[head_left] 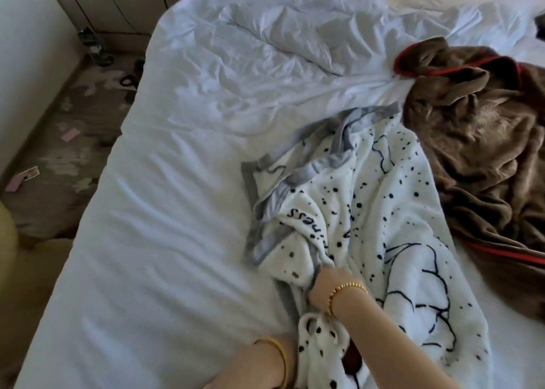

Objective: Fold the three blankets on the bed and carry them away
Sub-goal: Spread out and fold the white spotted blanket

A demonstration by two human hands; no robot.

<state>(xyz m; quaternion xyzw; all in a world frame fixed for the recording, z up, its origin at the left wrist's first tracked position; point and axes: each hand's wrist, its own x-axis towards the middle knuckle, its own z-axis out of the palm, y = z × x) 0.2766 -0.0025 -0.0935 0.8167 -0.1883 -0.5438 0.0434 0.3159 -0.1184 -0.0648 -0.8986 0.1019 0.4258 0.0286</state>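
Taking the bed (153, 256) as the landmark: off its left edge lies a patterned carpet (67, 141) strewn with small cards and dark oddments; the bed's own sheet is smooth white cotton, rumpling into a puffy white duvet (265, 40) toward its head. At the bed's near edge the left hand (290, 359) disappears under a fold, so its grip cannot be told; just right of it the right hand (320, 285) pinches a bunched fold of the white spotted blanket (383, 211), plush fleece with dark dots, line drawings and grey satin binding, heaped at the bed's near right. Further right sprawls the brown blanket (477, 141), velvety, red-edged; a third is not visible. The first fold seems barely begun; next, corners must be found and spread flat.
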